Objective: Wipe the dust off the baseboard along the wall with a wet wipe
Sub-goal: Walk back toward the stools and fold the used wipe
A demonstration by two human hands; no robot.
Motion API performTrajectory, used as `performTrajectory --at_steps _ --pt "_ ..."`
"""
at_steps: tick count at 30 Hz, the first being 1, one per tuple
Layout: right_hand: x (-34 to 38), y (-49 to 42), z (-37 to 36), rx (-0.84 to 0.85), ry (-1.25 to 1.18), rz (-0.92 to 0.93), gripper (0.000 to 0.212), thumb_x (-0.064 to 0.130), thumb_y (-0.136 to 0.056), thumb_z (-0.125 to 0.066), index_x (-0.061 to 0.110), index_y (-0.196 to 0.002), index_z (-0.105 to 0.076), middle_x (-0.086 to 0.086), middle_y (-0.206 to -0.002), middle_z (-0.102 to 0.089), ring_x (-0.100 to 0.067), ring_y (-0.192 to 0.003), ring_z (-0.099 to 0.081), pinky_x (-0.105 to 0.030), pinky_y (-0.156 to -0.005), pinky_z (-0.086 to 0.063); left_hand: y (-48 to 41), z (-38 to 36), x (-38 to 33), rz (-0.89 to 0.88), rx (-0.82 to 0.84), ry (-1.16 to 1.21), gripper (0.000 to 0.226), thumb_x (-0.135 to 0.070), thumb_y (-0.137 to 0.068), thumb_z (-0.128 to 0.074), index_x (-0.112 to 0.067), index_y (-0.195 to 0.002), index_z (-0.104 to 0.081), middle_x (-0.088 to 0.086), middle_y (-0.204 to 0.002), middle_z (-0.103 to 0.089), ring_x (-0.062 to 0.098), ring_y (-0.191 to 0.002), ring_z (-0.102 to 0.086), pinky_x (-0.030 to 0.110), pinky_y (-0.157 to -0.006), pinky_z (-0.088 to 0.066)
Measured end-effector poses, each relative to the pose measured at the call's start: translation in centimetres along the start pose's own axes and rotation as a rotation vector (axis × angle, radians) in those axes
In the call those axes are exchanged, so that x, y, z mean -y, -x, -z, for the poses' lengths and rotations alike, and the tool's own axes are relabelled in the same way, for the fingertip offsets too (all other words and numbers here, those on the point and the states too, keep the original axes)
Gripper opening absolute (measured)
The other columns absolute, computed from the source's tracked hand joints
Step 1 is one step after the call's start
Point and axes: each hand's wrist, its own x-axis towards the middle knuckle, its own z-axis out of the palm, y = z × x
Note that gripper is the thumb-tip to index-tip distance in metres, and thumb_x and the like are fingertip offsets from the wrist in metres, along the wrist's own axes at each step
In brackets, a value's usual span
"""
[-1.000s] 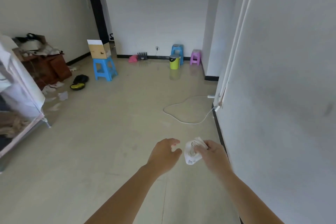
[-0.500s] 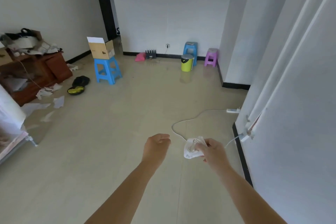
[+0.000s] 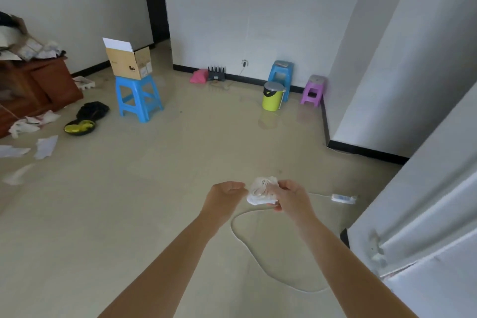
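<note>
At ten o'clock a cardboard box [image 3: 129,62] is seen on a blue stool [image 3: 139,97]. At six o'clock the left hand [image 3: 223,195] is held with fingers loosely curled, gripping nothing, just beside the crumpled wet wipe [image 3: 260,192], which is pinched in the right hand [image 3: 290,199]. The black baseboard [image 3: 366,151] is found at three o'clock, well apart from the wipe.
</note>
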Motion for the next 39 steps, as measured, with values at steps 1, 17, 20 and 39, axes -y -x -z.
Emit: performTrajectory --at_steps 1,17,20,39 --pt "0.9 -2.9 -0.7 0.015 -0.015 0.000 0.013 0.015 -0.085 -0.067 0.012 -0.074 -0.063 -0.005 -0.065 -0.058 -0.013 -0.051 -0.054 -0.019 -0.046 -0.049 -2.6 0.2 -0.9 -0.017 0.011 -0.001 0.018 -0.024 -0.085 -0.063 -0.026 -0.102 -0.069 -0.008 -0.092 -0.066 0.004 -0.075 -0.056 0.022 -0.075 -0.046" --pt "14.9 -55.2 -7.6 0.105 0.125 0.147 0.026 0.014 -0.084 -0.066 0.029 -0.064 -0.072 0.006 -0.063 -0.066 -0.011 -0.061 -0.058 -0.027 -0.060 -0.048 -57.6 2.9 -16.3 0.087 0.064 0.176 0.024 -0.021 -0.075 -0.074 -0.003 -0.091 -0.071 0.013 -0.094 -0.073 0.025 -0.092 -0.069 0.030 -0.084 -0.053" --pt "17.4 -65.1 -6.6 0.035 0.249 0.224 0.015 0.016 -0.081 -0.069 0.025 -0.070 -0.075 0.011 -0.074 -0.065 -0.002 -0.068 -0.058 -0.014 -0.065 -0.041 -67.7 1.4 -20.2 0.089 0.104 0.146 0.026 -0.018 -0.075 -0.073 0.001 -0.094 -0.070 0.014 -0.093 -0.073 0.024 -0.088 -0.070 0.022 -0.073 -0.053" --pt "32.4 -128.6 5.9 0.134 0.051 0.059 0.013 0.019 -0.091 -0.059 0.008 -0.089 -0.065 -0.010 -0.090 -0.066 -0.020 -0.081 -0.063 -0.032 -0.074 -0.055 -128.7 -14.8 -45.7 -0.162 0.156 -0.251 0.022 -0.025 -0.082 -0.066 -0.005 -0.078 -0.070 0.010 -0.076 -0.065 0.019 -0.071 -0.055 0.030 -0.069 -0.046"
